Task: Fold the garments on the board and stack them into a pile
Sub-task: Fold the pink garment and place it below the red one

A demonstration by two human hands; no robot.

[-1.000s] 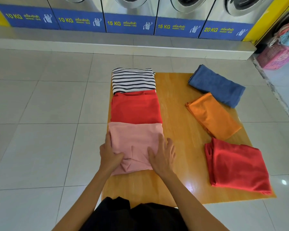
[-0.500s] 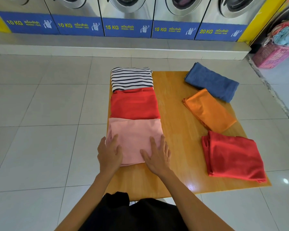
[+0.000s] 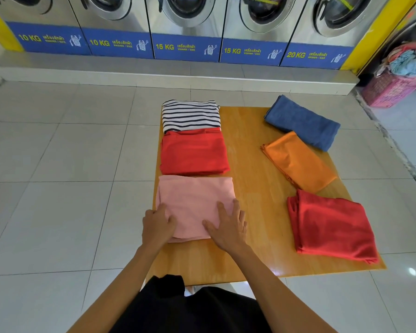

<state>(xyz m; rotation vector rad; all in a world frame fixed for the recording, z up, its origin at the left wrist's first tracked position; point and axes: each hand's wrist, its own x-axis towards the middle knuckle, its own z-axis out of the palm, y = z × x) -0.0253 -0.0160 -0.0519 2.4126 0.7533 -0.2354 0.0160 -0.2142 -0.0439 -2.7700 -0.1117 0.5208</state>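
- The pink garment [image 3: 196,203] is folded and lies at the near left of the board [image 3: 255,188], just below the red garment [image 3: 193,152].
- It is pressed by the right hand [image 3: 228,227] with flat, spread fingers; nothing is grasped.
- Its near left corner is covered by the left hand [image 3: 157,224] — fingers look bent, though a pinch cannot be confirmed.
- The fold is best smoothed outward with even pressure, edges kept square — creases should be flattened before stacking.

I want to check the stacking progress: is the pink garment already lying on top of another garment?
No, the pink garment lies directly on the board, beside the red garment.
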